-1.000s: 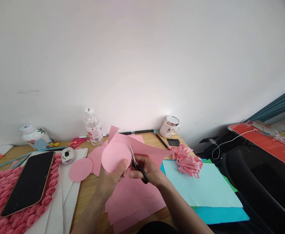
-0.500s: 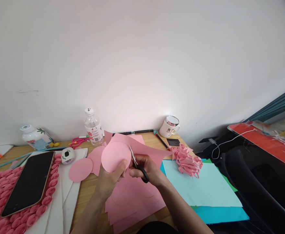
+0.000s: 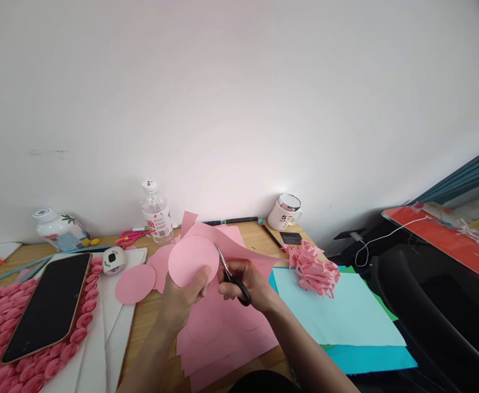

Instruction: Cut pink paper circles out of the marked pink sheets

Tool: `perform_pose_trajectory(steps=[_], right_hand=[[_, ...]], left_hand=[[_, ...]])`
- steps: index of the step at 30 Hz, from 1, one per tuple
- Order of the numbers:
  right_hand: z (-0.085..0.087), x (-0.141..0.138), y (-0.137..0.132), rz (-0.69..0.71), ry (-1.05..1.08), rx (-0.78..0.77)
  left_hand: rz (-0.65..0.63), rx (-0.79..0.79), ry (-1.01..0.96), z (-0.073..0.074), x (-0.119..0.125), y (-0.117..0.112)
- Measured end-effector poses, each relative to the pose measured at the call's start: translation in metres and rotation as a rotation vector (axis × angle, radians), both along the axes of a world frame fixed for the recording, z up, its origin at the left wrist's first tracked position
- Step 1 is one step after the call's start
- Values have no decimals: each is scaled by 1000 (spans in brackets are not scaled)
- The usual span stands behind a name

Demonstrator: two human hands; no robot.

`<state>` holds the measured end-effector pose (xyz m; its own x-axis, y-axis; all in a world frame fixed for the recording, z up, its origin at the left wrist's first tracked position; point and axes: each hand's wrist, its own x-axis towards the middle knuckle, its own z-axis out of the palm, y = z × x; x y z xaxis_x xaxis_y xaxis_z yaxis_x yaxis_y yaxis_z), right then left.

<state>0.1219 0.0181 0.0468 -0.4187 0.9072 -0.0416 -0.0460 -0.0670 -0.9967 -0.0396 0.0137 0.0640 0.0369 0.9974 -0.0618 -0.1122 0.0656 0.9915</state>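
My left hand (image 3: 186,297) pinches a pink paper circle (image 3: 192,259) along its lower edge, thumb on top. A strip of the same pink paper (image 3: 239,248) curls off behind the circle toward the right. My right hand (image 3: 243,284) is closed round black-handled scissors (image 3: 236,281), whose blades lie at the circle's right edge. Beneath both hands is a stack of pink paper sheets (image 3: 223,349) with faint round outlines on it. Cut pink circles (image 3: 135,285) lie to the left of my left hand.
Crumpled pink scraps (image 3: 313,270) rest on light blue paper (image 3: 346,314) at right. A phone (image 3: 49,305) lies on pink paper coils (image 3: 30,363) at left. Along the wall stand a plastic bottle (image 3: 157,215), a white mug (image 3: 285,212) and a white jar (image 3: 59,229).
The circle has shifted slightly left in my left hand. Behind it, the strip's upper end now stands up higher and farther right. The scissors stay at the circle's right edge.
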Motion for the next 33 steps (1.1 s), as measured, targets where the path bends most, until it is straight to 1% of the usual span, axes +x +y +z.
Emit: perform_pose_trajectory(steps=[7,12,15,19,23,25,29,33], right_hand=[[2,-1,-1,-15,-5,-20],[7,-3,-2,-30,-8,-40],[8,-3,-2,-27,0,-40],[5,-2,-2,-29,7,-37],[4,-2,-1,-34,19,-30],[6,-1,0,-22,46,-14],[9,0,3,13,75,43],[10,-1,3,13,88,41]], left_hand=[[3,-13,-46,-1,0,-1],[30,10,-34,-5,-1,-1],[28,28,-24,-5,-1,0],[23,28,39,-4,-1,0],[70,-17,137,-6,-3,0],[60,-41,154,-8,-5,-1],[20,-31,102,-11,-7,0],[23,-39,94,-11,-7,0]])
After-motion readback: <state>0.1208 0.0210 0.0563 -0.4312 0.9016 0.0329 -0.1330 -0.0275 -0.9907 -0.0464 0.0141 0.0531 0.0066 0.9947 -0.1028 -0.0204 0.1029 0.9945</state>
